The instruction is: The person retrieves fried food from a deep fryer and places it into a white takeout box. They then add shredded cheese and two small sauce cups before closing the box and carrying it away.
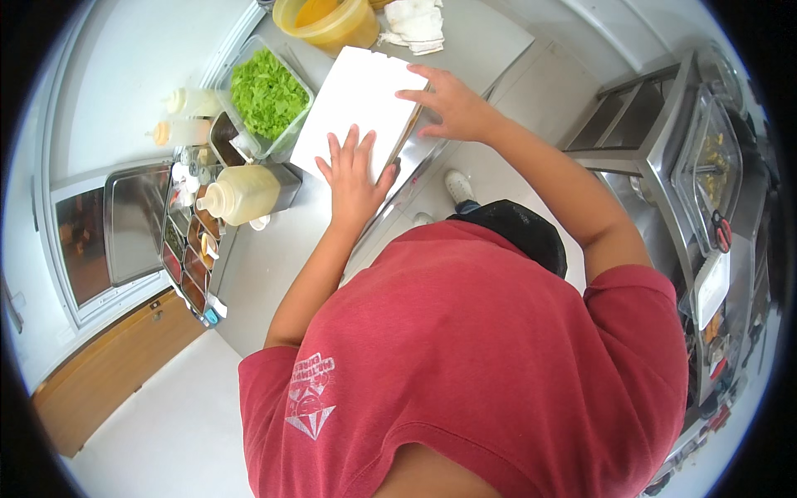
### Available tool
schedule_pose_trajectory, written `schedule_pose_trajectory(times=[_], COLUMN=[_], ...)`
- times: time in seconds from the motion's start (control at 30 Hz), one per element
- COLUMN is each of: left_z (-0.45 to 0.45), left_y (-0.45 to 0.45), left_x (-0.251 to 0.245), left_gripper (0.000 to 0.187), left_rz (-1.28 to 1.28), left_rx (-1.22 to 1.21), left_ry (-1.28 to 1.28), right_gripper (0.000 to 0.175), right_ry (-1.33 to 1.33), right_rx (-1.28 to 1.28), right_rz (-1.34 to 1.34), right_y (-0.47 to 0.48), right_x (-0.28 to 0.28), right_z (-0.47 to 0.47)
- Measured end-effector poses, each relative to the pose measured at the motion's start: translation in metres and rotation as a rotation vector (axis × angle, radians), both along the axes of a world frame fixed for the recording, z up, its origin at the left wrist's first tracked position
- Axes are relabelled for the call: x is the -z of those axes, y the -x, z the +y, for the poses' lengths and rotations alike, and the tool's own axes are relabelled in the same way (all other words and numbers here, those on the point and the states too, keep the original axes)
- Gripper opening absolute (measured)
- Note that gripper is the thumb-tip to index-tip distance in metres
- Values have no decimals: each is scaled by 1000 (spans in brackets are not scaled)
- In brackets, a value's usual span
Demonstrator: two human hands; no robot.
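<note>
A white flat-topped box or board (364, 99), probably cardboard, lies on the steel counter in front of me. My left hand (355, 177) rests on its near end, palm down with the fingers spread. At the right edge, my right hand (451, 106) touches the top with its fingertips, fingers apart. Brownish layers show along the side between my hands. A clear container of chopped lettuce (268, 93) stands left of the white piece. Near my left hand is a squeeze bottle of pale yellow sauce (243, 194).
Beyond the white piece are a yellow tub (330, 28) and a folded white cloth (414, 25). Smaller squeeze bottles (187, 132) and a condiment tray (190, 261) stand left. A steel unit at right bears a clear container (710, 168) and red-handled scissors (721, 231).
</note>
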State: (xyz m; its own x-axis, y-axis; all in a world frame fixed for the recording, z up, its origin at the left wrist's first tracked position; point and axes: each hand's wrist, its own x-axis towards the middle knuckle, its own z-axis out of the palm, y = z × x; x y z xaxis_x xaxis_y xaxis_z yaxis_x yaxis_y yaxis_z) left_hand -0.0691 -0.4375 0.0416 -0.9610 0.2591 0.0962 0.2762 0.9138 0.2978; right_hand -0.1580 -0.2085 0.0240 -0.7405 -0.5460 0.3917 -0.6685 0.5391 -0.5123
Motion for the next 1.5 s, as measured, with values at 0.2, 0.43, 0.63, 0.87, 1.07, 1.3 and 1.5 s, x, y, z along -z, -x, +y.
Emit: schedule_pose_trajectory(times=[0.2, 0.43, 0.63, 0.87, 1.07, 1.3, 1.5], left_z=[11, 14, 9, 12, 19, 20, 12], left_y=[15, 19, 24, 20, 13, 16, 22], left_x=[-5, -8, -11, -7, -2, -19, -29], left_gripper=[65, 59, 54, 53, 56, 60, 62], left_rz=[19, 32, 34, 42, 31, -64, -121], left_rx=[-18, -2, 21, 40, 36, 50, 142], left_ry=[-20, 43, 4, 47, 131, 209, 189], right_gripper=[63, 70, 67, 63, 56, 52, 52], right_ry=[17, 14, 39, 30, -5, 47, 72], right_rx=[35, 50, 55, 94, 92, 73, 66], right_rz=[25, 29, 37, 34, 69, 87, 95], right_y=[-4, -6, -5, -7, -6, -1, 0], right_x=[6, 14, 15, 16, 16, 14, 16], right_z=[-12, -14, -16, -18, -13, -12, -12])
